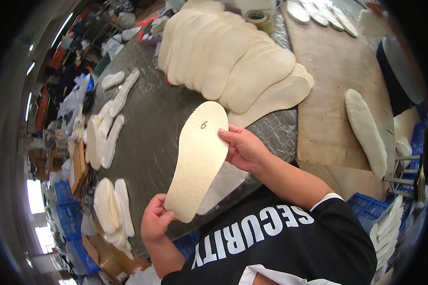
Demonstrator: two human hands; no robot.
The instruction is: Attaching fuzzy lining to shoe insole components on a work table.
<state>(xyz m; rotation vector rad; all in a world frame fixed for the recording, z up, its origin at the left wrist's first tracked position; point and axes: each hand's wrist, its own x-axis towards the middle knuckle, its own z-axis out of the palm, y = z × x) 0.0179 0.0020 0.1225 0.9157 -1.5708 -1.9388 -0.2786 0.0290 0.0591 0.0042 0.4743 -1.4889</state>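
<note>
Between my two hands I hold up a cream insole (197, 161), its flat side facing me and a handwritten mark near the wide end. My left hand (157, 219) pinches the narrow lower end between thumb and fingers. At the upper right edge, my right hand (242, 146) grips the insole with the thumb on top. Just beyond it lies a large overlapping spread of cream insoles (209, 52) on the dark table (145, 142). A pale sheet or insole (222, 187) on the table is partly hidden behind the held one.
Fleecy white insoles lie in piles along the left edge (111, 209). A roll of tape (259, 19) stands behind the spread. To the right, a brown board (337, 76) carries a fluffy insole (366, 130) and several more at its far end. Blue crates (366, 205) stand below right.
</note>
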